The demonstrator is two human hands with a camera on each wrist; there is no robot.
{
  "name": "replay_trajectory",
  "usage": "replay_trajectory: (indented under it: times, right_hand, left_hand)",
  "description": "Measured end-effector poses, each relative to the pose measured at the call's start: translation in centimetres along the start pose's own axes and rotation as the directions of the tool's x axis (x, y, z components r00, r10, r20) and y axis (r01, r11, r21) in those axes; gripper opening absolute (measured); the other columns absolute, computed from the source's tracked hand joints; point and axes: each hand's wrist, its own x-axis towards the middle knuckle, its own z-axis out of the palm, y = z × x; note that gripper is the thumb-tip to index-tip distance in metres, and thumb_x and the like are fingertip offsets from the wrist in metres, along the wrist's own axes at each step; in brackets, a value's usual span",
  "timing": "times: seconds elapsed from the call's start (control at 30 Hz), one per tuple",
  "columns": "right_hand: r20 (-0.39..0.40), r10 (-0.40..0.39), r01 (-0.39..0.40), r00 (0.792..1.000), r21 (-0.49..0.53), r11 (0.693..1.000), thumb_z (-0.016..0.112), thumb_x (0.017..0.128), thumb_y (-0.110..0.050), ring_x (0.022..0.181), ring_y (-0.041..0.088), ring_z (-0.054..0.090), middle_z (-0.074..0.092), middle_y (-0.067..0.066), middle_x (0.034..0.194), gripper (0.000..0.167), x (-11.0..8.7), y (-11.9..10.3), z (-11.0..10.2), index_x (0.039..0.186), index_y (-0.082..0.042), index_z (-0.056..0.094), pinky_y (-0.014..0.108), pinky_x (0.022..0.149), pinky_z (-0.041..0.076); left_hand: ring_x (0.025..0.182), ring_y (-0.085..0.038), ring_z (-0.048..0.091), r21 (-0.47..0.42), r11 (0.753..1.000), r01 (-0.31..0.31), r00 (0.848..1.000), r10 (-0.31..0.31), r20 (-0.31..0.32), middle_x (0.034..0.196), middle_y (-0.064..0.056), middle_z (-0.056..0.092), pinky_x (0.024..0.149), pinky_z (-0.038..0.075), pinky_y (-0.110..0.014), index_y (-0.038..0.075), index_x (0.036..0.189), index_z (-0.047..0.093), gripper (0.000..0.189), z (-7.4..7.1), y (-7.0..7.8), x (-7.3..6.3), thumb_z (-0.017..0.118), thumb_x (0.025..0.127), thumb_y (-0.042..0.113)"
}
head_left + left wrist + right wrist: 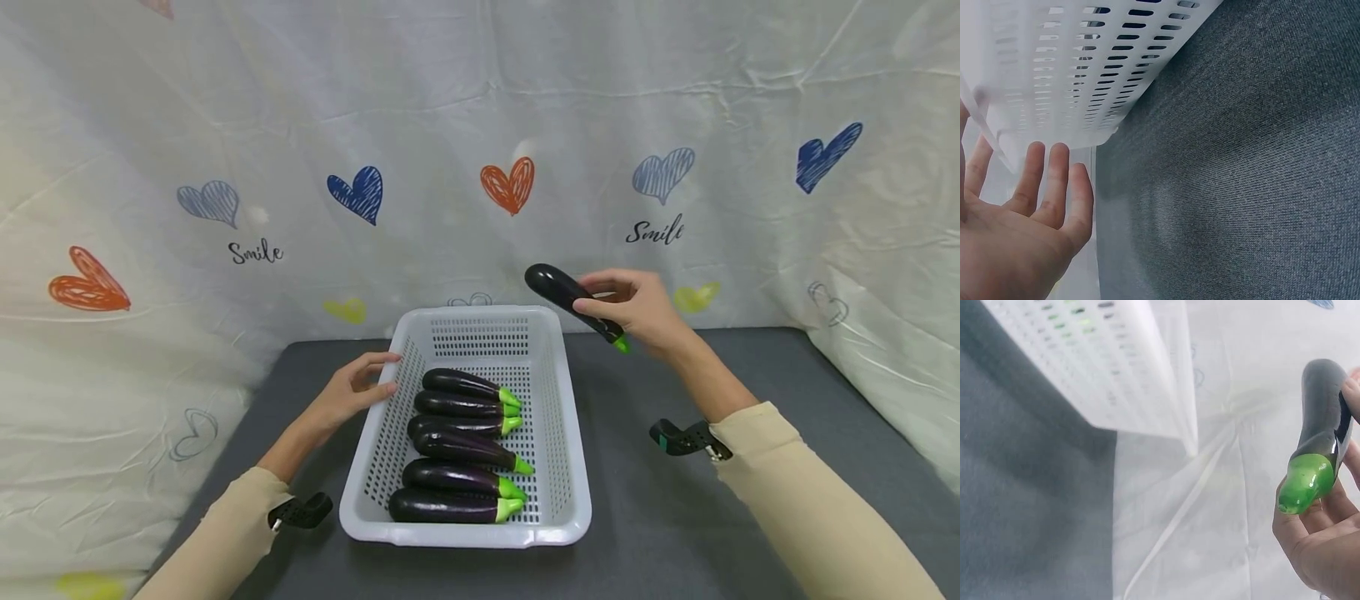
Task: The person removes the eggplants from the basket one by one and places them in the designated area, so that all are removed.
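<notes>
My right hand (633, 308) holds a dark purple eggplant (558, 286) up beyond the basket's right rim, thumb on one side and fingers on the other. Its green stem end (1307, 478) points down toward the palm in the right wrist view. My left hand (352, 390) rests at the left rim of a white plastic basket (573, 467), with thumb and forefinger tips on the rim. Its other fingers (1055, 184) extend loosely outside the wall in the left wrist view. Several glossy eggplants (457, 448) lie crosswise in the basket, green stems to the right.
The basket stands on a dark grey tabletop (637, 517) and has slotted walls. Behind the table hangs a pale sheet (435, 100) printed with hearts and the word Smile. Dark straps with small devices (686, 437) sit at both wrists.
</notes>
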Motion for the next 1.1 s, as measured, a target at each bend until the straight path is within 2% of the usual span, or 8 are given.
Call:
replay_trajectory:
  times: [0.2,0.4,0.57,0.8,1.1]
  right_hand:
    - [0.005,0.012,-0.012,1.000,-0.026,1.000,0.079,0.093,-0.016,0.098,0.021,0.068,0.070,0.005,0.114,0.040,-1.4,0.7,-2.1,0.127,0.001,0.067,0.031,0.077,0.056]
    - [-0.012,0.035,-0.036,0.999,-0.101,0.994,0.077,0.094,-0.019,0.099,0.017,0.067,0.069,0.004,0.115,0.043,-2.8,1.7,-3.4,0.128,0.003,0.065,0.028,0.079,0.054]
    - [-0.021,0.045,-0.047,0.999,-0.132,0.990,0.077,0.094,-0.019,0.098,0.014,0.068,0.069,0.007,0.117,0.043,-3.6,2.7,-4.0,0.129,0.003,0.065,0.028,0.079,0.054]
    - [-0.034,0.114,-0.118,0.993,-0.155,0.981,0.077,0.095,-0.024,0.104,0.011,0.064,0.065,0.011,0.125,0.046,-5.1,3.7,-4.8,0.132,0.000,0.063,0.026,0.081,0.053]
    - [-0.067,0.153,-0.164,0.986,-0.210,0.964,0.078,0.093,-0.033,0.105,0.007,0.064,0.069,0.006,0.121,0.047,-6.7,5.5,-4.9,0.128,-0.003,0.067,0.029,0.078,0.053]
  left_hand:
    - [0.108,-0.034,0.065,0.009,1.000,-0.005,1.000,0.005,-0.001,0.145,-0.025,0.047,0.084,0.055,-0.044,0.010,0.150,0.047,0.052,0.0,-0.1,0.0,0.066,0.102,0.013]
    - [0.107,-0.031,0.066,0.000,1.000,-0.005,1.000,0.005,0.001,0.145,-0.025,0.047,0.084,0.055,-0.043,0.010,0.150,0.046,0.053,0.0,-0.1,-0.1,0.066,0.101,0.013]
    - [0.106,-0.032,0.067,-0.014,1.000,-0.010,1.000,0.010,0.004,0.145,-0.026,0.046,0.082,0.056,-0.044,0.009,0.150,0.046,0.053,0.0,-0.2,-0.1,0.066,0.101,0.012]
    - [0.106,-0.034,0.067,-0.033,0.999,-0.001,1.000,0.001,0.007,0.145,-0.024,0.046,0.081,0.056,-0.045,0.013,0.150,0.047,0.053,-0.1,-0.2,0.0,0.066,0.101,0.013]
    - [0.108,-0.033,0.066,-0.022,1.000,0.004,1.000,-0.004,-0.001,0.146,-0.023,0.046,0.082,0.056,-0.044,0.014,0.150,0.048,0.053,-0.1,-0.4,0.0,0.067,0.101,0.014]
